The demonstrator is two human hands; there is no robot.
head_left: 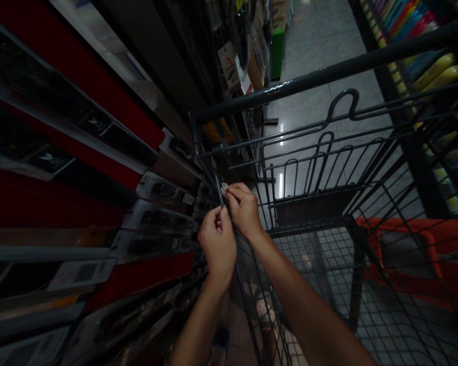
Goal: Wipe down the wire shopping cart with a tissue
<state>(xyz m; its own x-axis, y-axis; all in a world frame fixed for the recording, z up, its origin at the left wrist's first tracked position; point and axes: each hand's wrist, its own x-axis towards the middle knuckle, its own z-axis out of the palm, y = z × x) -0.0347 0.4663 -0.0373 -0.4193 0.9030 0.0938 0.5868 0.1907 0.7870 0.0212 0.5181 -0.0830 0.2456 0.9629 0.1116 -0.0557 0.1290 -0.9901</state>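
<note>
My right hand (246, 209) is closed in a pinch on a small, pale, crumpled scrap (224, 189), whose material I cannot make out. It hovers at the side rail (217, 182) of a dark metal shopping cart. Just below and to the left, my left hand (218, 243) is closed, thumb against fingers, by the same rail. Whatever its fingertips hold, if anything, is hidden. The cart's thick push handle (297, 84) crosses above both hands, and its wire basket (309, 254) spreads out on the right.
Shelves with red panels (137, 284) and boxed packages (160, 218) stand close on the left. An orange plastic basket (438, 244) shows through the wires at right. Bright packets (438, 71) fill a shelf across the tiled aisle (309, 46). A shoe (265, 309) is visible below the cart.
</note>
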